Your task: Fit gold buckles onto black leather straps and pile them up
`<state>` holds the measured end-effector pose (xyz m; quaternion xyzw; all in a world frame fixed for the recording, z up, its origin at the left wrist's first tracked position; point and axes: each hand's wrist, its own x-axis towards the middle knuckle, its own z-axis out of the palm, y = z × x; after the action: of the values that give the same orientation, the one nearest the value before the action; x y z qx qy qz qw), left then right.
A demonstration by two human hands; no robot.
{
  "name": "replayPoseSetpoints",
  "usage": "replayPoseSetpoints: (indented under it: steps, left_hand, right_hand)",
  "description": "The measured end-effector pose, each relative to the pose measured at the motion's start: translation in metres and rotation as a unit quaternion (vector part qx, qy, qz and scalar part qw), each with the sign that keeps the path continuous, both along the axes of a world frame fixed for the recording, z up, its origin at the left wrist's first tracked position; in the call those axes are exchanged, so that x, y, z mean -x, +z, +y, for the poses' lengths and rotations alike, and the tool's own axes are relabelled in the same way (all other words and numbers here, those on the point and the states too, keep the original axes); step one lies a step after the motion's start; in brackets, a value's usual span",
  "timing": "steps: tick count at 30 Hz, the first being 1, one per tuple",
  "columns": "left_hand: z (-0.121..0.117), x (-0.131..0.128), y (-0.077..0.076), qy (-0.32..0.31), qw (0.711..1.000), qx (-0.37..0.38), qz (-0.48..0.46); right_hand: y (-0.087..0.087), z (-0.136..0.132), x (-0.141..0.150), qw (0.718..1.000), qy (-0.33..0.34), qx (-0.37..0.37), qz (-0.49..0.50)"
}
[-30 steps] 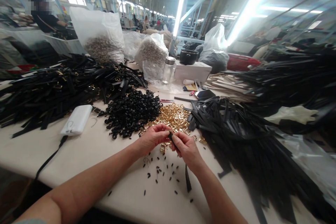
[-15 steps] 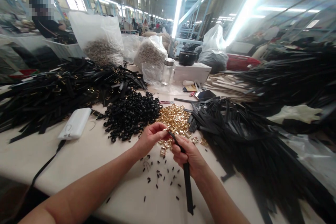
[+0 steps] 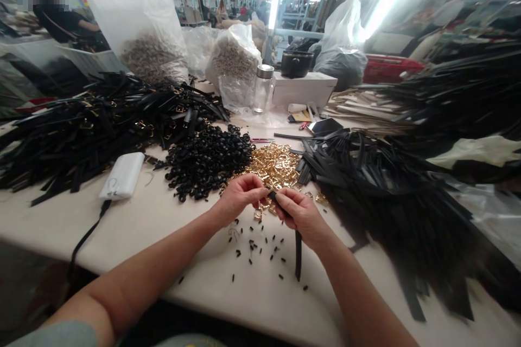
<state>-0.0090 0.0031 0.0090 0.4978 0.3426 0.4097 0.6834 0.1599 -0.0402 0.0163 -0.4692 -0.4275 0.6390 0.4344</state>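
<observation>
A black strap (image 3: 298,260) runs through my right hand (image 3: 296,210), whose thumb and fingers close on it near its upper end. Its long tail hangs down below that palm. My left hand (image 3: 245,195) pinches at the strap's upper end, thumb against fingers, almost touching the right fingertips. Whether a buckle sits between these fingertips is hidden. Just behind both hands lies a heap of gold buckles (image 3: 279,160), a few of them loose nearer to me. Small black bits (image 3: 272,252) are scattered on the table below my hands.
Left of the buckles is a pile of black loops (image 3: 207,157), and behind it straps with buckles (image 3: 101,119). Black straps (image 3: 366,184) cover the right side. A white power bank (image 3: 122,176) with a cable lies left. Farther back stand a glass jar (image 3: 264,89) and filled bags (image 3: 234,59).
My right hand has moved up the strap toward its end, close to my left fingertips. Less tail hangs below it. The view has tilted down a little.
</observation>
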Motion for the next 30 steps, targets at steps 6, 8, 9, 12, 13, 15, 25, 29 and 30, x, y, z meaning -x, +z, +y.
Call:
replayPoseSetpoints:
  steps: [6,8,9,12,13,15,25,29,30]
  left_hand:
    - [0.0,0.001,0.003,-0.016,0.996,0.079,-0.047]
    - [0.002,0.005,0.005,-0.054,0.993,0.099,-0.043]
    - [0.003,0.007,0.005,-0.073,0.991,0.105,-0.039]
    - [0.006,0.012,0.003,-0.114,0.986,0.12,-0.023]
    - [0.006,0.013,0.002,-0.124,0.985,0.123,-0.015]
    - [0.007,0.013,0.0,-0.135,0.982,0.129,0.004]
    - [0.009,0.005,-0.006,-0.045,0.986,0.151,-0.059]
    - [0.01,0.012,0.0,-0.064,0.98,0.167,-0.086]
    - [0.011,0.013,0.001,-0.071,0.979,0.167,-0.09]
  right_hand:
    - [0.002,0.0,-0.006,0.997,0.03,-0.04,-0.066]
    - [0.004,0.0,-0.009,0.995,0.058,-0.04,-0.076]
    - [0.005,0.0,-0.01,0.993,0.072,-0.04,-0.08]
    - [0.006,0.0,-0.013,0.987,0.103,-0.054,-0.112]
    - [0.006,0.0,-0.013,0.984,0.108,-0.064,-0.127]
    - [0.005,-0.001,-0.012,0.978,0.107,-0.09,-0.155]
    - [-0.006,-0.001,-0.002,0.964,0.01,-0.155,-0.215]
    - [-0.002,0.0,-0.002,0.997,0.039,-0.033,-0.054]
    - [-0.001,0.0,-0.002,0.998,0.051,-0.009,-0.018]
